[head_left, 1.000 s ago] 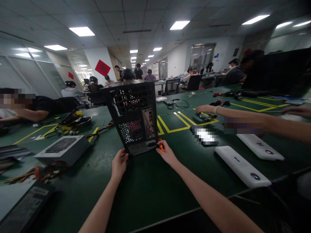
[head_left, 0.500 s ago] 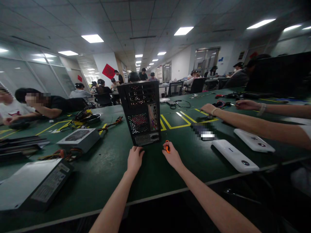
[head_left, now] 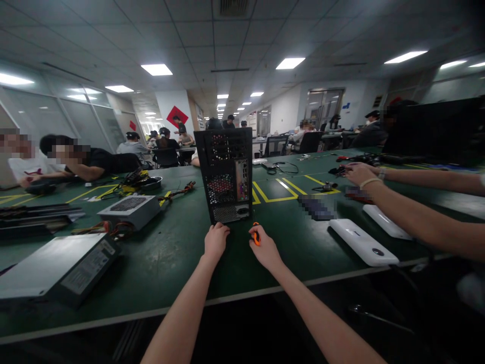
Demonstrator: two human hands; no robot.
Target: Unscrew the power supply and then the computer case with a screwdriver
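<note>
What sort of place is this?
Probably a shared electronics workroom, judging by the open-backed computer case and power supply unit on the green table, with people seated beyond.

2 bare forearms [head_left: 185, 308] extended forward, converging toward the PC case [head_left: 231, 174]. Left hand [head_left: 216, 240] at its near bottom edge, back up, fingers bent; contact unclear. Right hand [head_left: 263, 246] just right of its base, nearer, fingers curled in grip. Wrists roughly straight.
</note>
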